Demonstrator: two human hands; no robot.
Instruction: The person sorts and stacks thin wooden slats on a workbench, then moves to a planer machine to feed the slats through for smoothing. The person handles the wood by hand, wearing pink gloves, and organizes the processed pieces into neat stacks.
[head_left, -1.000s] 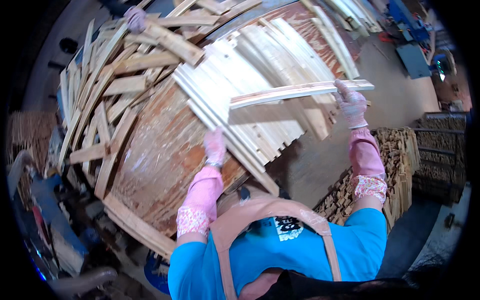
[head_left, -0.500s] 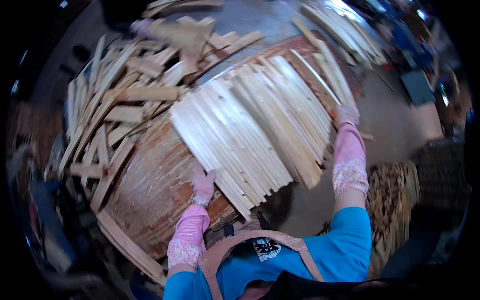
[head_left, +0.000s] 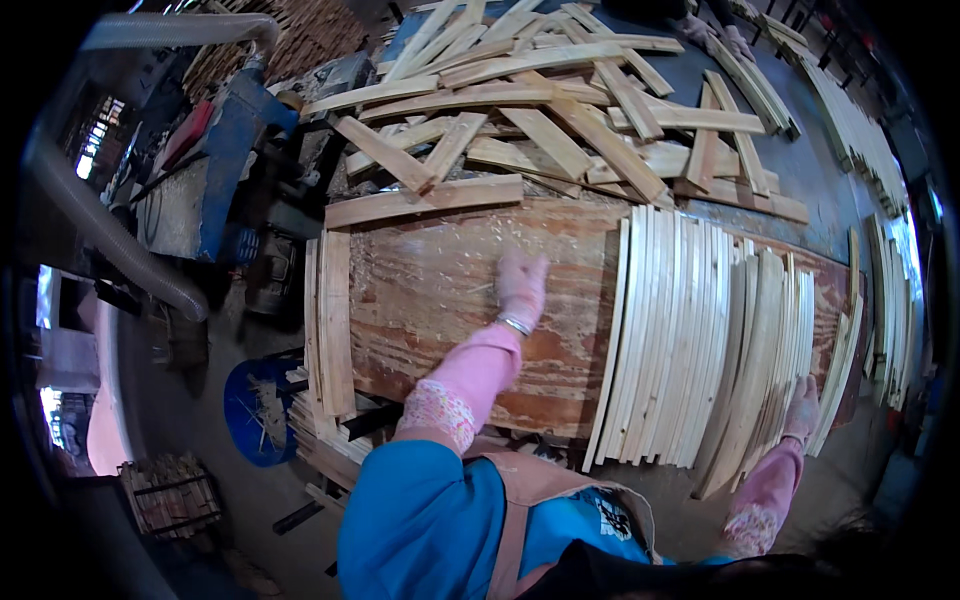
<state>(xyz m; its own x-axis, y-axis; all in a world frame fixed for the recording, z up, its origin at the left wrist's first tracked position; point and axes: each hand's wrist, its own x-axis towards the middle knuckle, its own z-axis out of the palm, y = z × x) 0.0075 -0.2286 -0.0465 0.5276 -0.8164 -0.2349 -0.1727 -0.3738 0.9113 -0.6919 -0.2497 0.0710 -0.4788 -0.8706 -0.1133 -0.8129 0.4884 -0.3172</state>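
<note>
A row of narrow pale wooden slats point(head_left: 672, 335) lies side by side on a worn plywood board point(head_left: 440, 275). Against the row's right side, near its front end, rests my right hand point(head_left: 800, 408), pink-sleeved, with fingers stretched along the outermost slats. My left hand point(head_left: 522, 285), gloved in pink, is over the bare plywood left of the row, apart from the slats. Its fingers are loosely bent and hold nothing that I can see. Beyond it, a loose heap of wooden strips point(head_left: 545, 95) lies across the far side.
A few strips point(head_left: 335, 320) edge the board at left. At far left stand a blue machine point(head_left: 225, 165) with a ribbed hose point(head_left: 110, 230) and a blue tub point(head_left: 250, 425). At far right are stacked slats point(head_left: 850, 130); a co-worker's gloved hands point(head_left: 715, 38) touch strips there.
My view has swung to the left. My left hand has left the slats' left edge and moved over the plywood. My right hand is still at the row's right side.
</note>
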